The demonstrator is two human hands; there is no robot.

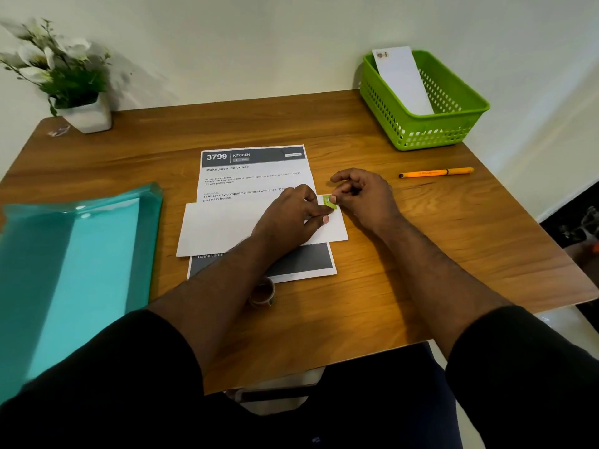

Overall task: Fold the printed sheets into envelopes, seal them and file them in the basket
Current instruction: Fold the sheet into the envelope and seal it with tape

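A white envelope lies across a printed sheet headed "3799 KITCHEN" in the middle of the wooden table. A small green stamp sits at the envelope's top right corner. My left hand rests on the envelope, fingers pressing by the stamp. My right hand pinches the stamp's right edge with thumb and fingertips. A green basket at the back right holds one white envelope leaning upright.
A teal tray fills the left side. An orange pen lies at the right. A tape roll sits near the front, half under my left forearm. A potted white flower stands at the back left.
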